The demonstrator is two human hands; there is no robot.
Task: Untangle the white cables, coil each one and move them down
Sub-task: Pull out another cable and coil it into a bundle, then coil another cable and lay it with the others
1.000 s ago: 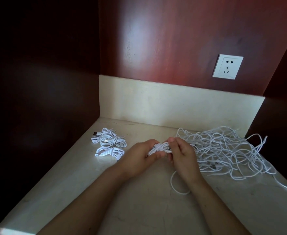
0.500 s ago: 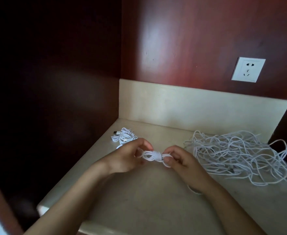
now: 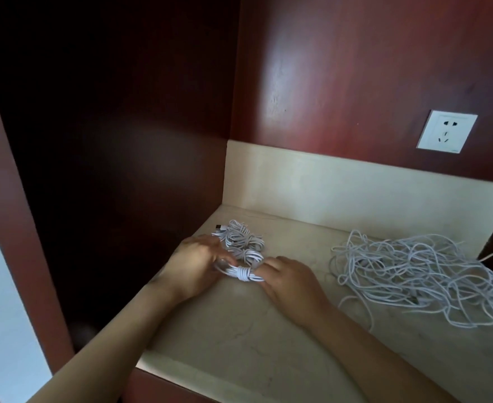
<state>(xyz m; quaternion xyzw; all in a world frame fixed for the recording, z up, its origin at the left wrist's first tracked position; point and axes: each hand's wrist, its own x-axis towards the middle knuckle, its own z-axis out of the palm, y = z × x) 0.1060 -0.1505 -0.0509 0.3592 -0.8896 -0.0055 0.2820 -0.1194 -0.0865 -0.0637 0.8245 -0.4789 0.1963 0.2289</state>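
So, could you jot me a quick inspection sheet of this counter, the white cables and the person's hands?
Surface: cream stone counter, faintly veined.
Job's things: coiled cable held low over the counter; bundled coils lie just behind it.
Clutter: nothing seen.
Hands: left hand and right hand each grip one end of the coiled cable.
Cables: tangled pile sprawls loose at the right, apart from the hands.
Surroundings: wall socket on red-brown wood panels; cream backsplash below.

No legible txt, labels or nos. anywhere, incl. wall socket [image 3: 446,131].
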